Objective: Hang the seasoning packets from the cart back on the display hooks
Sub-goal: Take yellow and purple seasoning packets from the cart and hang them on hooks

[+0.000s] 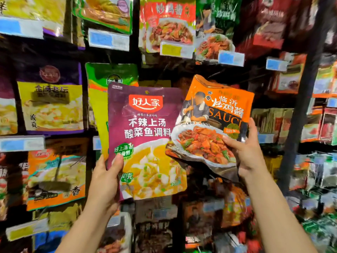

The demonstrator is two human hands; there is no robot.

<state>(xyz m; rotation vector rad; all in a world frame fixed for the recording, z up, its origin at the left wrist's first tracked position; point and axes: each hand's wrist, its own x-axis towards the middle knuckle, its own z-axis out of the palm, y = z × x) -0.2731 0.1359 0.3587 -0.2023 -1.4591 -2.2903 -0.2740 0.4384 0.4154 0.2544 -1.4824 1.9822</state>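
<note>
My left hand (106, 177) grips the lower left corner of a purple seasoning packet (145, 128) with a yellow soup picture, held upright in front of the display. My right hand (246, 152) pinches the lower right edge of an orange sauce packet (217, 114) showing a stir-fried chicken dish; it tilts to the right and overlaps the purple packet's right edge. Both packets are raised before the rack of hanging packets. The hooks behind them are hidden. No cart is in view.
Rows of hanging packets fill the rack: a purple-and-yellow packet (50, 106) at left, a green-topped packet (111, 75) behind the purple one, a red packet (167, 24) above. Price tags (108, 39) hang on the hook ends. A dark upright post (299, 99) stands at right.
</note>
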